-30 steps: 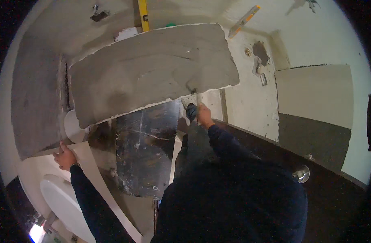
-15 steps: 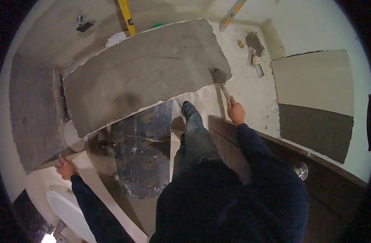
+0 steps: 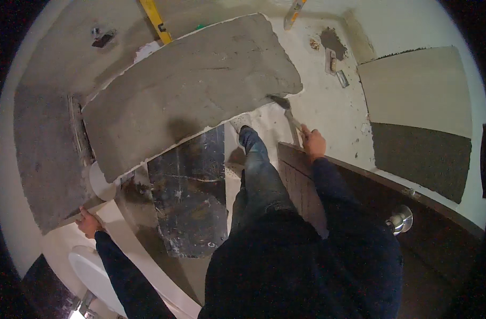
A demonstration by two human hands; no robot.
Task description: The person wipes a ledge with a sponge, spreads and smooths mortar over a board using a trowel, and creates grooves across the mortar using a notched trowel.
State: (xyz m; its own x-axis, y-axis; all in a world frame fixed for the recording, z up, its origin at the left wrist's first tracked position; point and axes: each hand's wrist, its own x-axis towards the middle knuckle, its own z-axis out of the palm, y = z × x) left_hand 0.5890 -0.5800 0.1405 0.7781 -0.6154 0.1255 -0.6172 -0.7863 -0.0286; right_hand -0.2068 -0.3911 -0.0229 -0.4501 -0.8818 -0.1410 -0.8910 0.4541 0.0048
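Note:
In my right hand [image 3: 314, 143], closed around its handle, is a dark-bristled brush [image 3: 285, 106]. Its head lies at the near right corner of a broad, grey, cement-like panel [image 3: 195, 80] with a ragged pale edge. My left hand [image 3: 88, 223] leans, fingers stretched, on the corner of a white countertop [image 3: 113, 218] next to an oval white basin [image 3: 91, 268]. That hand holds nothing.
A yellow level [image 3: 157, 22] leans behind the panel, and another yellow-grey one [image 3: 294, 15] stands farther right. Trowels [image 3: 331, 61] lie on the pale surface. A brown door [image 3: 349, 175] with a round knob [image 3: 400, 219] is at my right. Dark sheeting [image 3: 187, 186] covers the floor.
The brush has moved slightly left along the panel's near edge, its head now angled left. My left hand stays on the countertop corner. The whole view has shifted slightly.

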